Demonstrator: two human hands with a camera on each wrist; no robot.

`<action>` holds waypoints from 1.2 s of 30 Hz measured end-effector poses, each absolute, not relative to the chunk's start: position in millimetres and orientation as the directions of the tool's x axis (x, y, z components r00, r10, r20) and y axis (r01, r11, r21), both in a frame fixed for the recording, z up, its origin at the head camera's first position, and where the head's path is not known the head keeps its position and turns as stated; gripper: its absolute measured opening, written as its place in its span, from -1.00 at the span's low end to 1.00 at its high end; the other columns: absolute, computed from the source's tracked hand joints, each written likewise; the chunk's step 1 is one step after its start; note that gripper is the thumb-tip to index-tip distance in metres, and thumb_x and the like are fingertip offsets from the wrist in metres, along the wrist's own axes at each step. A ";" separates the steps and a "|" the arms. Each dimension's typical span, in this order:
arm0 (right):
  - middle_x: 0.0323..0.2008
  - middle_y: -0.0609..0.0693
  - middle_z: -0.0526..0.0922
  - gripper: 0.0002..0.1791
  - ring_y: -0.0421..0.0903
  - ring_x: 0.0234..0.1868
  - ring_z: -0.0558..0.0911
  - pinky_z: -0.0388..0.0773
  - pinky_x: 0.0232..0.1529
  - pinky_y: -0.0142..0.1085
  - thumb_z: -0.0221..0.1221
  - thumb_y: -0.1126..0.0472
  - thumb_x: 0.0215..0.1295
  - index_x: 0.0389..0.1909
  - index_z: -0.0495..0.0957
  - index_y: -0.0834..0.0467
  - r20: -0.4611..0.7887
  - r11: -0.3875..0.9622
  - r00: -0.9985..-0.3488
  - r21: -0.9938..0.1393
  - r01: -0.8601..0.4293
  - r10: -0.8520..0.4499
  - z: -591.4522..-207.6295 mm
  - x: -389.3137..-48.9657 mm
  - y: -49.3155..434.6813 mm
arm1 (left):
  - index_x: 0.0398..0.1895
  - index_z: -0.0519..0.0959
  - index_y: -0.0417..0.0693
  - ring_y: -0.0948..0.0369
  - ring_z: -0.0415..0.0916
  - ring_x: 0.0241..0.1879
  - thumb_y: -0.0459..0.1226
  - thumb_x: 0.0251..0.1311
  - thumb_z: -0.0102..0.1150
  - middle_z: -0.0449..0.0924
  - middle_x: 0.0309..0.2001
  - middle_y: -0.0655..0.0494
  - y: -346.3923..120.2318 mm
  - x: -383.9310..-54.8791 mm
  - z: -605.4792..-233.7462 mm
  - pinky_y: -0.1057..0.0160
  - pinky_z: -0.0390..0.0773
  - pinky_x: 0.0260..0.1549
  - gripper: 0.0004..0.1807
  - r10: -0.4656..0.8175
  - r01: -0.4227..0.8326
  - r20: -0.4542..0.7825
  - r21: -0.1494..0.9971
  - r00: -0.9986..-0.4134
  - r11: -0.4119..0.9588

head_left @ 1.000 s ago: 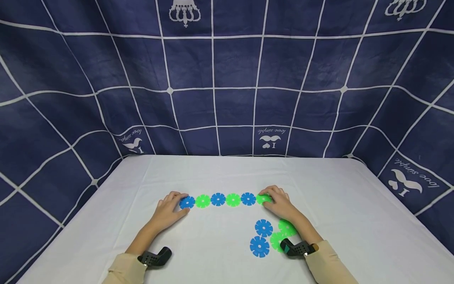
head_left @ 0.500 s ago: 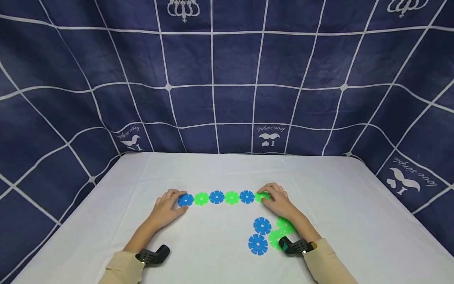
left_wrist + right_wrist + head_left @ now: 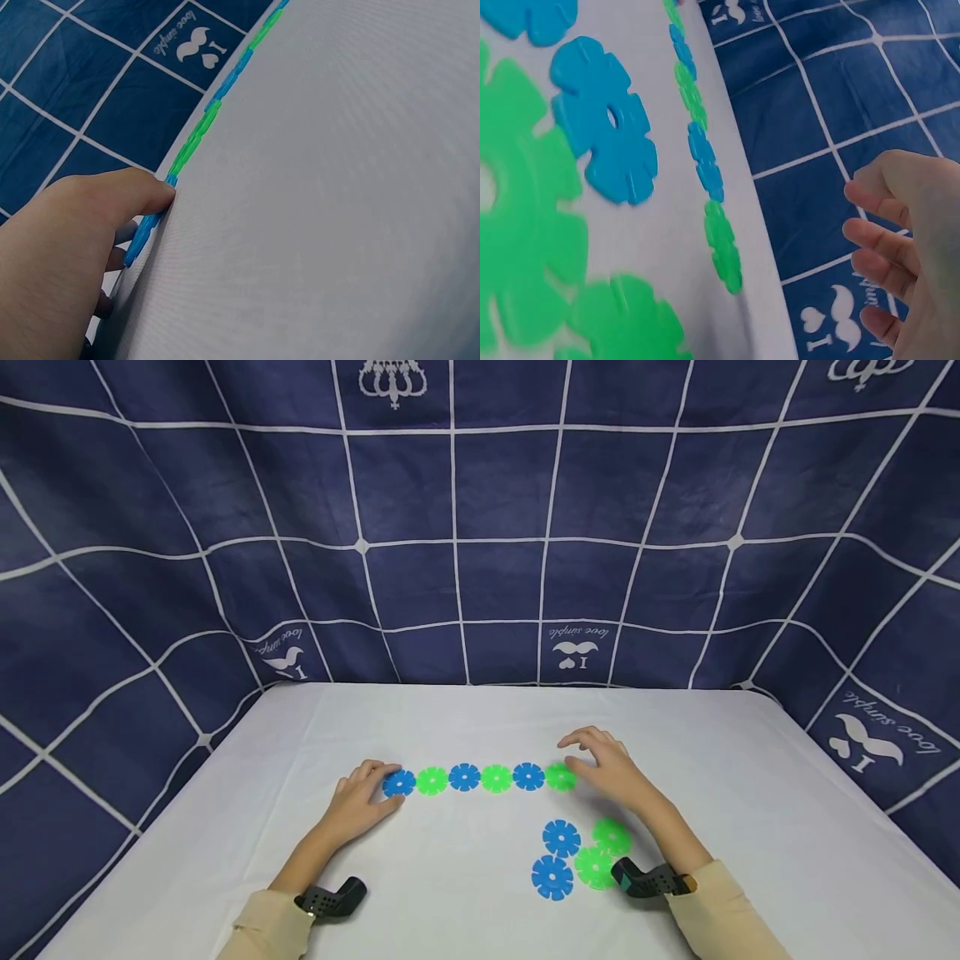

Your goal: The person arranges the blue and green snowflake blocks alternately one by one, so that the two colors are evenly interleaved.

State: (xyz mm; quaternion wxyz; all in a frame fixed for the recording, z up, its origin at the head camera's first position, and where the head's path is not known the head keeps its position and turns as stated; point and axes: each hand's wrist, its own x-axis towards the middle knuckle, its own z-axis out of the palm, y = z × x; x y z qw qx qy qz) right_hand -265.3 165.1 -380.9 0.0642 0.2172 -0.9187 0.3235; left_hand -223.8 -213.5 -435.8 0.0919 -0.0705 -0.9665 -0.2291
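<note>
- The left hand (image 3: 356,802) is pinching the end blue disc (image 3: 399,787), its thumb pressing near the disc's 6 o'clock and its forefinger near 12 (reading 12 as away from the person). This light edge hold is probably steadying the whole line; squeezing harder would risk buckling it.
- The right hand (image 3: 609,770) is hovering with fingers (image 3: 881,236) loosely curved, spread and holding nothing, just beside the end green disc (image 3: 560,781). Any new pinch should be coming from 12 and 6 again, keeping the disc flat.
- The row of discs (image 3: 476,777) is running from 9 to 3 o'clock between the hands, alternating blue and green, its neighbours touching. How deeply the notches are engaging is too small to tell; pulling sideways would be risking a gap.
- At 7 o'clock from the right hand, the upper loose blue disc (image 3: 556,838) and lower loose blue disc (image 3: 552,885) are lying close together.
- Near 6 o'clock, the upper loose green disc (image 3: 612,843) and lower loose green disc (image 3: 595,875) are resting beside them. The right wrist camera (image 3: 647,881) is sitting close by, so keeping that wrist raised would be wise.
- The white bench (image 3: 450,868) is supporting everything, the blue curtain (image 3: 502,581) hanging at 12.
</note>
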 end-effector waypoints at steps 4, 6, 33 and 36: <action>0.00 -0.01 0.52 -0.75 0.03 -0.01 0.45 0.16 0.05 0.09 0.09 0.14 0.21 -0.09 0.52 0.03 0.263 0.708 -0.887 -0.535 -0.461 -0.379 -372.9 -256.8 178.5 | 0.15 0.40 -0.03 0.02 0.29 0.10 -0.05 0.04 0.15 0.36 0.08 -0.07 -212.2 -225.3 -434.9 0.15 0.17 -0.20 -0.43 0.085 0.170 0.207 0.434 -0.975 0.885; -0.01 0.00 0.52 -0.76 0.03 -0.03 0.46 0.17 0.03 0.09 0.10 0.16 0.20 -0.11 0.53 0.04 0.274 0.711 -0.880 -0.517 -0.476 -0.389 -374.3 -250.8 186.3 | 0.14 0.41 -0.03 0.02 0.30 0.10 -0.05 0.03 0.15 0.36 0.08 -0.07 -211.4 -225.0 -435.3 0.16 0.16 -0.21 -0.43 0.079 0.161 0.201 0.438 -0.976 0.885; -0.05 -0.23 0.43 -0.55 -0.17 0.02 0.36 0.17 -0.09 -0.21 0.17 -0.18 0.06 0.00 0.50 -0.16 0.251 0.736 -0.862 -0.449 -0.507 -0.440 -433.7 -197.8 183.3 | 0.14 0.41 -0.02 0.02 0.31 0.10 -0.04 0.04 0.15 0.37 0.08 -0.06 -213.2 -224.9 -436.5 0.18 0.17 -0.21 -0.44 0.092 0.175 0.209 0.424 -0.974 0.889; -0.09 -0.25 0.41 -0.55 -0.21 -0.03 0.34 0.15 -0.11 -0.21 0.18 -0.18 0.05 0.00 0.50 -0.18 0.253 0.734 -0.856 -0.441 -0.516 -0.450 -434.1 -196.8 182.9 | 0.14 0.41 -0.01 0.03 0.31 0.09 -0.04 0.04 0.15 0.37 0.07 -0.05 -213.4 -224.6 -437.5 0.19 0.17 -0.22 -0.44 0.094 0.178 0.212 0.423 -0.973 0.888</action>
